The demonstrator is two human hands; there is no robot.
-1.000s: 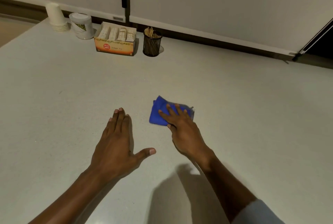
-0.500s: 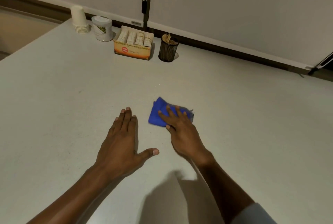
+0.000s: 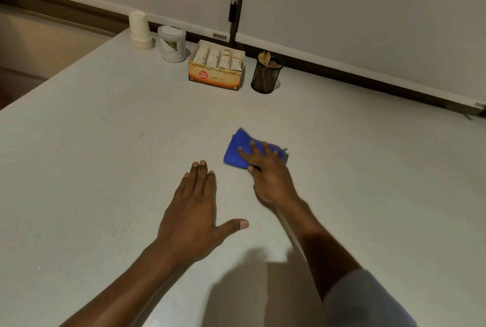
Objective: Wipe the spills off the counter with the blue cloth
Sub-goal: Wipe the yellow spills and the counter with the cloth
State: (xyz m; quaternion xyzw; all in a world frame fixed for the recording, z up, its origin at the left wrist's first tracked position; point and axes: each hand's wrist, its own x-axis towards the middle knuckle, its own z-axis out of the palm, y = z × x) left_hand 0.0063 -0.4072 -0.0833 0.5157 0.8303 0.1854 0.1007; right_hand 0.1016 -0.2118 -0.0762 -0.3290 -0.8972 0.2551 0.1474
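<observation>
Right hand point(image 3: 268, 174) flat on the blue cloth point(image 3: 238, 151), fingers spread, pressing it onto the counter point(image 3: 105, 142) near the middle. Left hand point(image 3: 193, 211) just left and nearer, palm down on the bare surface, fingers together, thumb out, holding nothing. Along the far edge, left to right: cups point(image 3: 140, 32), tub point(image 3: 172, 43), tea box point(image 3: 216, 69), mesh holder point(image 3: 266, 74).
</observation>
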